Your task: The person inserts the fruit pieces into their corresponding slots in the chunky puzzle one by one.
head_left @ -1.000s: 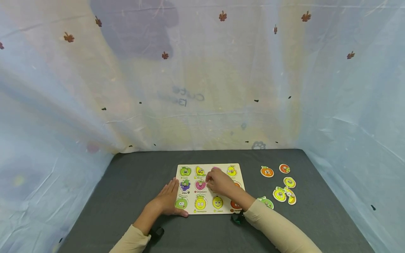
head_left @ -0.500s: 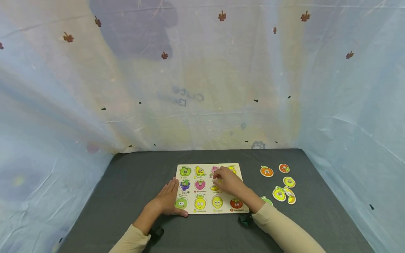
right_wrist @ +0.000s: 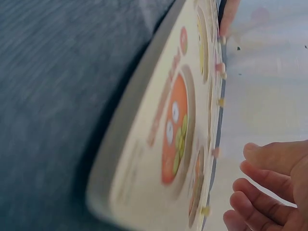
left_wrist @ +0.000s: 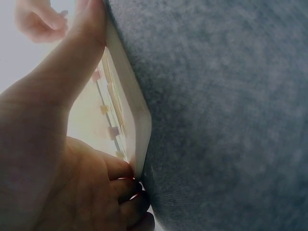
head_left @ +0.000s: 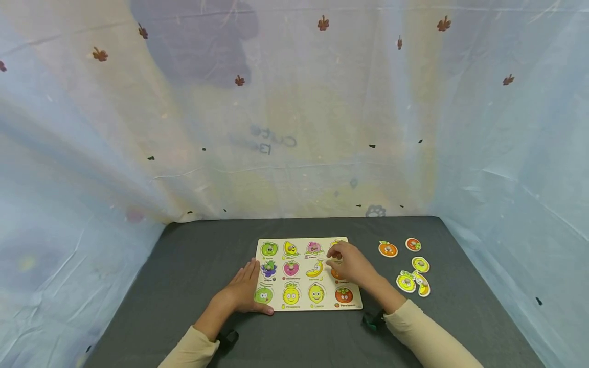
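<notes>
A wooden fruit puzzle board lies on the table, showing rows of cartoon fruit such as the grapes, peach and banana. My left hand rests against its left side, fingers stretched along that edge and thumb at the near corner. Over the board's right side is my right hand, partly covering the top right fruit and the orange one below. In the right wrist view its loosely bent fingers have nothing between them. Small knobs stand up from the board, beyond the printed persimmon.
Loose fruit pieces lie right of the board: an orange one, a red one, a yellow-green round one, a pineapple and a banana piece. The dark tabletop backs onto a pale curtain.
My right hand has moved right across the board, uncovering the peach, banana and persimmon. Its forearm now hides the loose green piece. My left hand has stayed in place.
</notes>
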`<state>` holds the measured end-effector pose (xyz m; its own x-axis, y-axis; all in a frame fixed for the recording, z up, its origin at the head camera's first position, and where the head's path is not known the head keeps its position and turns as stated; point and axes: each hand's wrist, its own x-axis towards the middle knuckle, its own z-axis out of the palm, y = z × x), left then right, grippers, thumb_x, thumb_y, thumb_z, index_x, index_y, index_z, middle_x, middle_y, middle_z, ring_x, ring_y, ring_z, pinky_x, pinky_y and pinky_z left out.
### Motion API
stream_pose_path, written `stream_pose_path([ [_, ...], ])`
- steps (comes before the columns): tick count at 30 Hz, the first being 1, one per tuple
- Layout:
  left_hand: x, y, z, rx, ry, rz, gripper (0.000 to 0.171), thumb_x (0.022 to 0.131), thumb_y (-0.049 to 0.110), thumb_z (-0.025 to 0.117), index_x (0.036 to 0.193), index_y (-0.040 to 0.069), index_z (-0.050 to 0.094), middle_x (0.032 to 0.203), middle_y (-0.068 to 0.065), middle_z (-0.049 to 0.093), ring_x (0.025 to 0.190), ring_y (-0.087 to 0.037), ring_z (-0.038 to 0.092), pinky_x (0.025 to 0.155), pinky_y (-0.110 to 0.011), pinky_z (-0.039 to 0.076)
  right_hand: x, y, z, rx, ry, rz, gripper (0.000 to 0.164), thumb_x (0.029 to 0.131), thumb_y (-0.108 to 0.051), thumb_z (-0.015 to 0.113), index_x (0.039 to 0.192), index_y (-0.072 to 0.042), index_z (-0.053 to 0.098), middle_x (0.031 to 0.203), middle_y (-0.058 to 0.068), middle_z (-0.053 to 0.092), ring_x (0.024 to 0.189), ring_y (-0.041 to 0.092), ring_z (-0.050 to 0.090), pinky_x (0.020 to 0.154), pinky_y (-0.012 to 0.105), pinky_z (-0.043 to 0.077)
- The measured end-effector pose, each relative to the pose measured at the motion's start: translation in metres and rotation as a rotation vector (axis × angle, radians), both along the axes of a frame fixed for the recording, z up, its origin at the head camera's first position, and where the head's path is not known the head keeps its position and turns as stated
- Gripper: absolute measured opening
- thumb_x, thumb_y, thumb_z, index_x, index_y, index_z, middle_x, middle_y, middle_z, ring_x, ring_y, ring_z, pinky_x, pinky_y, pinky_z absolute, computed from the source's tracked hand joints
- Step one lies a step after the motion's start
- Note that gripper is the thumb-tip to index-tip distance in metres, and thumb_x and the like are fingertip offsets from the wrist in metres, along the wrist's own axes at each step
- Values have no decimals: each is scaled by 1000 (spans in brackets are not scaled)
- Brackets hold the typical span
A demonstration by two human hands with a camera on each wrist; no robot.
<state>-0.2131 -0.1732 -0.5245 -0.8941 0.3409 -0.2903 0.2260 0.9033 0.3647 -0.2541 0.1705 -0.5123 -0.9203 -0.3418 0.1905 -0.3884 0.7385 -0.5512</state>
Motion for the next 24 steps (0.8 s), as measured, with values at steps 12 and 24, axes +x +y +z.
stream_pose_path([
  [12,1,1,3,-5,0,1,142,75,61,94,168,-10,13,176,-30,7,164,-44,12,133,-56,17,7,36,5,-14,-13,-55,12,97,-12,81,107,-7,77,97,2,63,89,22,61,80,42,54],
  [24,1,1,3,12,-8,3,143,74,61,95,168,-10,13,177,-29,8,164,-44,12,133,-57,15,15,68,4,3,14,-130,13,98,-12,80,109,-6,76,99,3,65,92,21,63,83,46,56],
])
